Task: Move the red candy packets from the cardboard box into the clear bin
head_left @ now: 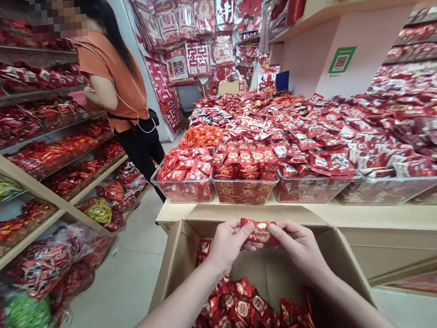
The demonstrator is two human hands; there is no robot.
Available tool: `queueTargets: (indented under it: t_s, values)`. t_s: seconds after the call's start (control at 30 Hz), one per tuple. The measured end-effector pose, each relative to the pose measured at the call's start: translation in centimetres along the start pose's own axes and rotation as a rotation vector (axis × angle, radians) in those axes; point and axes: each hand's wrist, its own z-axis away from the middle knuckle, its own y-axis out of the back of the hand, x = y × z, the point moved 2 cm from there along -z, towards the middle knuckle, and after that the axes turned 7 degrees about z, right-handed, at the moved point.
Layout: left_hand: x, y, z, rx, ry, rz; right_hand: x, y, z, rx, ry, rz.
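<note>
A small red packet (262, 231) with a round gold label is stretched between both hands above an open cardboard box. My left hand (228, 243) pinches its left end, and my right hand (299, 244) pinches its right end. Inside the box (172, 258), similar red packets (243, 308) lie heaped on the bottom, mostly toward the near side. Just beyond the box, a clear plastic bin (246, 189) holds stacked red packets with gold round labels.
More clear bins (184, 190) filled with red packets line the wooden counter's front edge (401, 218). On the left, a person in an orange top (117, 76) stands by shelves of packets. Filled plastic bags (57, 257) lie on the floor at left.
</note>
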Motion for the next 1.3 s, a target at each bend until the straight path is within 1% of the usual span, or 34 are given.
queueTargets:
  t_s: [0.07, 0.13, 0.2, 0.3, 0.4, 0.5, 0.6, 0.67, 0.83, 0.9, 1.0, 1.07, 1.13, 1.17, 1.23, 1.3]
  values:
    - [0.1, 0.3, -0.3, 0.005, -0.005, 0.006, 0.2, 0.0, -0.1, -0.004, -0.026, -0.015]
    - [0.1, 0.7, -0.5, -0.007, -0.026, -0.045, 0.4, 0.0, -0.2, -0.031, -0.045, -0.067]
    - [0.1, 1.1, -0.6, -0.043, -0.070, -0.177, 0.8, -0.2, 0.0, -0.134, -0.072, -0.098]
    - [-0.1, 1.7, -0.5, -0.060, -0.168, -0.439, 1.3, -0.9, 0.4, -0.349, -0.097, -0.035]
    - [-0.7, 2.2, -0.2, -0.029, -0.222, -0.624, 1.5, -1.3, 0.7, -0.449, -0.071, 0.091]
    - [-1.4, 2.5, -0.2, -0.028, -0.204, -0.665, 1.4, -1.3, 0.8, -0.455, -0.034, 0.225]
    - [-1.7, 2.6, -0.4, -0.053, -0.143, -0.594, 1.1, -1.0, 0.6, -0.389, -0.025, 0.311]
    - [-1.6, 2.6, -0.5, -0.058, -0.124, -0.603, 1.0, -0.9, 0.5, -0.371, -0.025, 0.360]
    - [-1.4, 2.4, -0.3, -0.084, -0.095, -0.692, 0.6, -1.0, 0.5, -0.414, -0.011, 0.397]
    - [-1.2, 2.3, -0.1, -0.101, -0.122, -0.709, 0.4, -1.0, 0.6, -0.427, -0.005, 0.378]
    - [-0.4, 2.1, 0.2, -0.146, -0.208, -0.715, -0.5, -0.4, 0.6, -0.440, 0.041, 0.370]
    - [0.5, 1.9, 0.4, -0.172, -0.228, -0.695, -1.5, 0.8, 0.3, -0.385, 0.096, 0.394]
    - [1.8, 1.7, 0.3, -0.153, -0.261, -0.724, -2.6, 2.8, -0.5, -0.267, 0.163, 0.438]
    - [2.6, 1.6, 0.0, -0.133, -0.307, -0.767, -3.3, 4.0, -1.1, -0.186, 0.198, 0.456]
    - [4.6, 1.1, -1.0, -0.083, -0.472, -0.884, -4.6, 6.4, -2.9, 0.012, 0.251, 0.478]
    - [6.7, 0.5, -2.9, -0.048, -0.680, -0.990, -5.8, 8.5, -5.3, 0.221, 0.286, 0.502]
